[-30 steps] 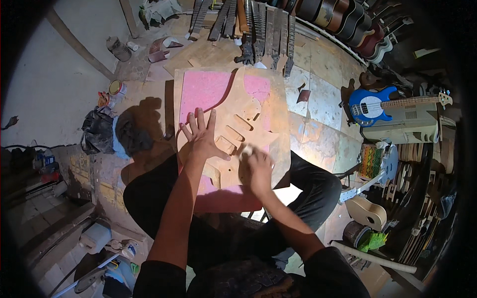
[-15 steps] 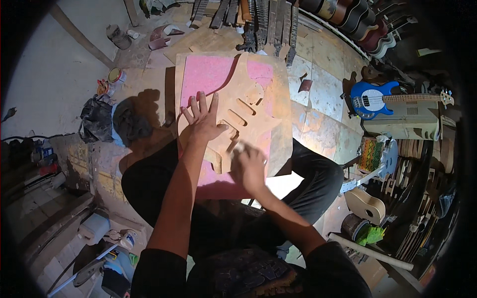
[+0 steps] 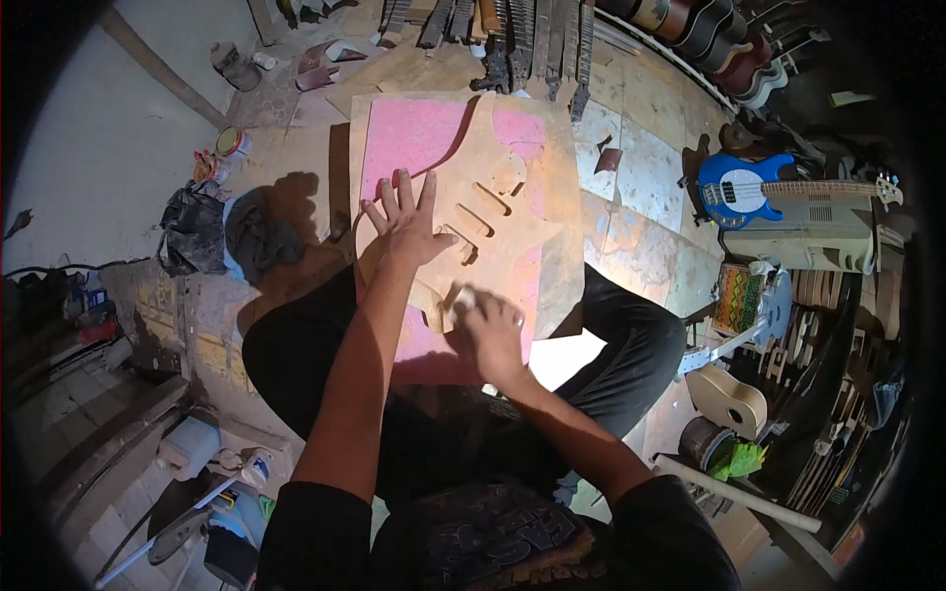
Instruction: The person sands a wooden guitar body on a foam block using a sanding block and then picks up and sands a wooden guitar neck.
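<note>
An unfinished wooden electric guitar body (image 3: 498,231), pale and bare, lies flat on a pink-topped board (image 3: 414,138) in front of my crossed legs. It has oblong pickup slots and a routed cavity cut into it. My left hand (image 3: 404,229) lies spread on its left part, fingers pointing away from me and thumb out to the right. My right hand (image 3: 490,335) is curled round a small pale piece (image 3: 459,295), mostly hidden by the fingers, at the body's near edge. The exact kind of that piece does not show.
Several guitar necks (image 3: 512,49) lie beyond the board. At right, a blue bass guitar (image 3: 749,192) rests on a beige case, above an acoustic guitar body (image 3: 727,402). Dark cloths (image 3: 261,236) and an open can (image 3: 233,143) are on the left. A reddish scrap (image 3: 608,160) lies on the tiles.
My right hand has shifted slightly left and nearer to me along the near edge of the guitar body, the pale piece with it. My left hand stays spread on the wood.
</note>
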`<state>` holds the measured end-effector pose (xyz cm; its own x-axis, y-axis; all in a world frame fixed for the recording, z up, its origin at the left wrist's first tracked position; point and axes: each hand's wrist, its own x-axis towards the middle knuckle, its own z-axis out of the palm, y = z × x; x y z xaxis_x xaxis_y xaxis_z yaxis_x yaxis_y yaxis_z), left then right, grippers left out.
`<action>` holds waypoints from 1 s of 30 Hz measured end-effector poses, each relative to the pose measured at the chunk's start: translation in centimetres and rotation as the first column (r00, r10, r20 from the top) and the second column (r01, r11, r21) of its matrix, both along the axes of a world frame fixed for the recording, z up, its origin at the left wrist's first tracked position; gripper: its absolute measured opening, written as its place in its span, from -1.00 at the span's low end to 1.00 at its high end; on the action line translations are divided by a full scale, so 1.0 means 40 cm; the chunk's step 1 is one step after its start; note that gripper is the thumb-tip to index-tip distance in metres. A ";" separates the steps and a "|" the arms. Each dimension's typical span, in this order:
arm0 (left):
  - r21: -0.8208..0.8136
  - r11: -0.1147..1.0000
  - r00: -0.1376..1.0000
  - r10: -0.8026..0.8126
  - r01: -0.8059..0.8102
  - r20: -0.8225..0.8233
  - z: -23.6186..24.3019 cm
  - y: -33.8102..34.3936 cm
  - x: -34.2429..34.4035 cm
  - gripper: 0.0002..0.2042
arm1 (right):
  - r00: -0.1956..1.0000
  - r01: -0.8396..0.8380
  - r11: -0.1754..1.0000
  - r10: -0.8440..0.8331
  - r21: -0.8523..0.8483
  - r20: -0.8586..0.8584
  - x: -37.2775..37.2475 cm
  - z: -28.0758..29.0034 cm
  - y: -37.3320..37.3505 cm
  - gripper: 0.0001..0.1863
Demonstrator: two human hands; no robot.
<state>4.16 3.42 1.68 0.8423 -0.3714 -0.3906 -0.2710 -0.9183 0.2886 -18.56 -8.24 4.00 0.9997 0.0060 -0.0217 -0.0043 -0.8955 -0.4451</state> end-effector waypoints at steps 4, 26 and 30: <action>0.010 1.000 1.000 -0.003 0.003 -0.014 0.008 0.001 0.003 0.29 | 0.989 -0.146 0.989 0.146 0.006 0.006 0.036 0.049 -0.034 -0.55; 0.029 0.999 0.995 -0.033 0.036 -0.096 0.008 0.006 0.015 0.14 | 0.991 -0.113 0.991 0.108 0.071 0.073 0.112 0.031 0.002 -0.50; 0.074 0.995 0.983 -0.054 0.068 -0.173 0.024 0.003 0.031 0.14 | 0.983 -0.181 0.981 0.180 0.073 0.028 0.010 0.045 -0.014 -0.49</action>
